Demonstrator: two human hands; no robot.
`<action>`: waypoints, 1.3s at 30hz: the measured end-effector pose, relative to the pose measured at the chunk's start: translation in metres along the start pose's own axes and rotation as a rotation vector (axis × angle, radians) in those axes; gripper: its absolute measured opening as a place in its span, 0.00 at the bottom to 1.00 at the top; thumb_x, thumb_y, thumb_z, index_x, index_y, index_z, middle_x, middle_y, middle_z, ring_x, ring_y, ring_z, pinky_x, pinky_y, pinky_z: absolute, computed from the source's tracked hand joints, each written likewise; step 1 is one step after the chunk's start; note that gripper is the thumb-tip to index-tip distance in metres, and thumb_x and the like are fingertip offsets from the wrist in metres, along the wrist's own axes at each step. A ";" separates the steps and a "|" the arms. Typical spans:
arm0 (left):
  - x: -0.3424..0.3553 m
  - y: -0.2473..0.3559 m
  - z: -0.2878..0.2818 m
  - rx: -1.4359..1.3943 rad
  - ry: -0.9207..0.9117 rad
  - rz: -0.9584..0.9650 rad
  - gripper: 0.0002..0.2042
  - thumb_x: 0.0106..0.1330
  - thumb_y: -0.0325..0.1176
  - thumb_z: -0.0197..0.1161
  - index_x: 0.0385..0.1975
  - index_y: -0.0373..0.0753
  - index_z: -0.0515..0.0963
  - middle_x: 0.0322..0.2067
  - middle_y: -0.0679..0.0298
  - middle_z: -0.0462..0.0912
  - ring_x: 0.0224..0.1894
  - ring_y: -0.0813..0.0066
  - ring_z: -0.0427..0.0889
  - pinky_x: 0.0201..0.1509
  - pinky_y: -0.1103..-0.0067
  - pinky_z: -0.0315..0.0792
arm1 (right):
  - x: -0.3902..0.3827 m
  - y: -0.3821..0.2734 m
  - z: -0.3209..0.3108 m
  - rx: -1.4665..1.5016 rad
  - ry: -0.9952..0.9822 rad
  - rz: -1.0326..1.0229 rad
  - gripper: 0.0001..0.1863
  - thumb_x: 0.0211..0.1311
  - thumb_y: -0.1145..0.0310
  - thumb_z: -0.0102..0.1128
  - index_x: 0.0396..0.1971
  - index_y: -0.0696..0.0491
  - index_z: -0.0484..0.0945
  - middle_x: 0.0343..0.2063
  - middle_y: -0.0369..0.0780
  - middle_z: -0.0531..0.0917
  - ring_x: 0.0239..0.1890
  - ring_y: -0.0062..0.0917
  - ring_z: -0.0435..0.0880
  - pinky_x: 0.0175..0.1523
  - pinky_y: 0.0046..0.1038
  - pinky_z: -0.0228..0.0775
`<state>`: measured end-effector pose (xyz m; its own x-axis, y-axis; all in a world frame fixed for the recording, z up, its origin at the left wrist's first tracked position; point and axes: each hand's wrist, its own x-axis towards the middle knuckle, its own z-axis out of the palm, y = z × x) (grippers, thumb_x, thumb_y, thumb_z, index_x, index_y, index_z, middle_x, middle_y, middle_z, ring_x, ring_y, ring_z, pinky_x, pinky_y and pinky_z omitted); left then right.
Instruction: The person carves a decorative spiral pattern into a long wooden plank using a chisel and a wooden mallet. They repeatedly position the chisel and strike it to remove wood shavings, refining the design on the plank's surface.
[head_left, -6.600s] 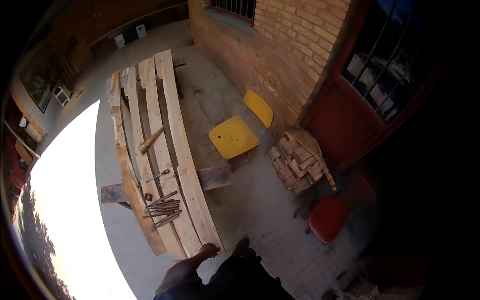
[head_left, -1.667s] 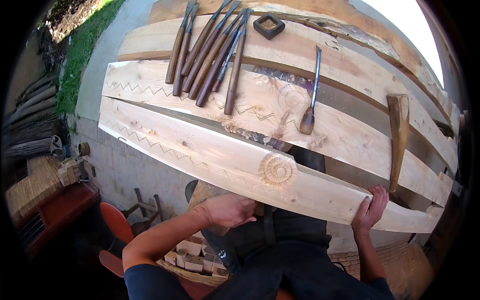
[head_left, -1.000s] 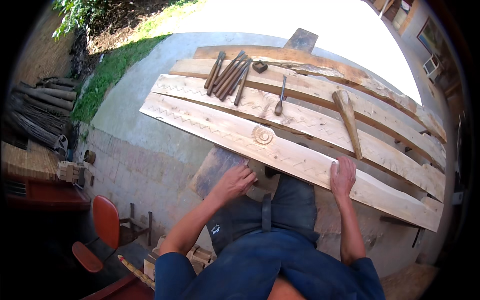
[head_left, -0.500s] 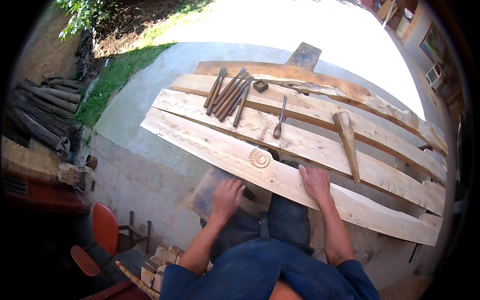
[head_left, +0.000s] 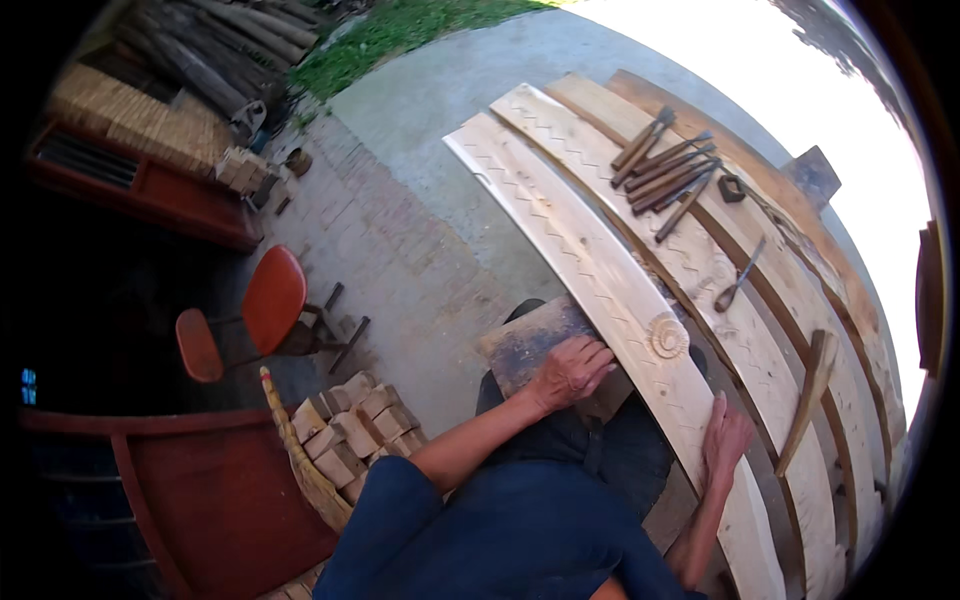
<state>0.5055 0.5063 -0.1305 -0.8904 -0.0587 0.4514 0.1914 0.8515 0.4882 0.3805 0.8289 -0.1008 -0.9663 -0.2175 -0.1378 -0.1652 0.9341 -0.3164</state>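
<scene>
A pale plank (head_left: 585,250) with a zigzag line and a carved rosette (head_left: 665,337) lies diagonally before me. My left hand (head_left: 575,370) has curled fingers at its near edge, over a dark worn board (head_left: 520,340); what they hold is unclear. My right hand (head_left: 725,440) grips the far edge just below the rosette. The neighbouring plank (head_left: 550,127) bears several wooden-handled chisels (head_left: 660,175). A single chisel (head_left: 740,275) lies apart near them, beside a small dark square box (head_left: 731,188) and, farther down, a wooden mallet (head_left: 808,400).
A red chair (head_left: 272,298) stands on the paving at left, beside a basket of wood blocks (head_left: 350,440) and a red wooden door (head_left: 220,500). Stacked logs (head_left: 200,60), grass (head_left: 400,30) and a bright doorway-like sunlit area (head_left: 820,80) lie beyond.
Since the first frame I have moved to the plank's side. In the last second my view has turned leftward, and both hands have shifted slightly along the plank.
</scene>
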 end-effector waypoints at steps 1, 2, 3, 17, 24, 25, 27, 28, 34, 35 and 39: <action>-0.002 -0.003 0.002 -0.006 -0.005 0.008 0.12 0.65 0.32 0.74 0.45 0.38 0.83 0.38 0.60 0.84 0.42 0.60 0.84 0.46 0.68 0.79 | 0.000 0.003 0.002 0.006 -0.032 0.030 0.31 0.85 0.51 0.51 0.37 0.65 0.89 0.29 0.63 0.84 0.33 0.63 0.84 0.43 0.59 0.70; -0.005 -0.007 0.009 -0.004 0.032 0.034 0.11 0.66 0.33 0.73 0.43 0.38 0.82 0.37 0.60 0.82 0.42 0.60 0.82 0.46 0.68 0.79 | 0.000 0.012 0.009 0.024 -0.012 -0.023 0.32 0.86 0.51 0.49 0.40 0.66 0.89 0.33 0.64 0.85 0.35 0.63 0.84 0.43 0.59 0.70; -0.007 -0.008 0.010 0.008 0.039 0.049 0.10 0.64 0.31 0.73 0.40 0.38 0.80 0.34 0.61 0.80 0.40 0.60 0.81 0.45 0.68 0.78 | 0.000 0.020 0.013 -0.062 -0.030 -0.051 0.33 0.87 0.50 0.46 0.44 0.67 0.88 0.36 0.64 0.86 0.37 0.64 0.84 0.44 0.59 0.71; -0.018 -0.007 0.010 0.094 0.092 0.011 0.08 0.61 0.31 0.63 0.39 0.39 0.78 0.34 0.63 0.78 0.40 0.64 0.79 0.45 0.69 0.76 | -0.004 0.009 0.023 -0.045 0.148 -0.077 0.37 0.86 0.45 0.45 0.41 0.67 0.89 0.35 0.66 0.86 0.39 0.67 0.84 0.48 0.61 0.72; -0.012 -0.003 0.000 -0.073 0.088 -0.045 0.12 0.65 0.27 0.71 0.48 0.38 0.83 0.39 0.59 0.86 0.41 0.58 0.85 0.45 0.66 0.79 | -0.006 -0.012 0.009 -0.014 0.140 -0.004 0.26 0.83 0.52 0.53 0.34 0.58 0.88 0.30 0.58 0.86 0.36 0.60 0.86 0.46 0.57 0.74; -0.008 -0.001 -0.001 -0.091 0.103 -0.078 0.13 0.65 0.26 0.73 0.48 0.39 0.84 0.39 0.59 0.88 0.39 0.56 0.87 0.44 0.66 0.79 | -0.005 -0.008 0.009 -0.022 0.157 0.003 0.25 0.82 0.52 0.53 0.34 0.58 0.88 0.30 0.58 0.86 0.36 0.60 0.86 0.46 0.57 0.74; -0.003 0.004 -0.002 -0.123 0.166 -0.112 0.12 0.65 0.24 0.72 0.47 0.38 0.84 0.38 0.57 0.89 0.38 0.54 0.88 0.42 0.65 0.80 | -0.009 -0.006 0.008 0.010 0.160 0.010 0.24 0.81 0.52 0.55 0.34 0.57 0.87 0.31 0.57 0.86 0.37 0.59 0.86 0.46 0.56 0.75; 0.002 0.006 -0.002 -0.135 0.200 -0.139 0.11 0.66 0.23 0.72 0.47 0.38 0.84 0.37 0.56 0.89 0.37 0.53 0.88 0.41 0.64 0.81 | -0.009 -0.004 0.006 0.036 0.157 0.016 0.23 0.81 0.53 0.56 0.34 0.57 0.87 0.31 0.56 0.87 0.37 0.58 0.86 0.46 0.55 0.76; 0.037 0.021 0.000 -0.180 0.273 -0.037 0.11 0.64 0.20 0.73 0.44 0.38 0.85 0.35 0.54 0.89 0.37 0.51 0.89 0.40 0.64 0.82 | -0.018 -0.014 -0.004 0.117 0.276 -0.043 0.13 0.76 0.59 0.64 0.38 0.53 0.88 0.31 0.51 0.89 0.36 0.50 0.90 0.44 0.49 0.79; 0.039 0.022 0.002 -0.200 0.242 -0.044 0.11 0.64 0.21 0.73 0.44 0.38 0.85 0.36 0.55 0.89 0.37 0.51 0.89 0.41 0.64 0.82 | -0.014 -0.018 -0.006 0.143 0.360 -0.084 0.11 0.74 0.61 0.66 0.38 0.53 0.88 0.30 0.49 0.89 0.34 0.48 0.90 0.43 0.47 0.79; 0.042 0.029 0.013 -0.146 0.167 -0.055 0.10 0.63 0.23 0.74 0.43 0.40 0.85 0.38 0.58 0.88 0.40 0.54 0.86 0.45 0.64 0.79 | 0.026 -0.064 -0.036 0.203 0.492 -0.137 0.04 0.70 0.66 0.71 0.39 0.50 0.88 0.26 0.42 0.90 0.29 0.42 0.91 0.38 0.43 0.79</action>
<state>0.4677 0.5352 -0.1074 -0.8229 -0.1987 0.5323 0.2130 0.7606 0.6133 0.3591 0.7738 -0.0504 -0.9250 -0.1304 0.3569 -0.3019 0.8226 -0.4819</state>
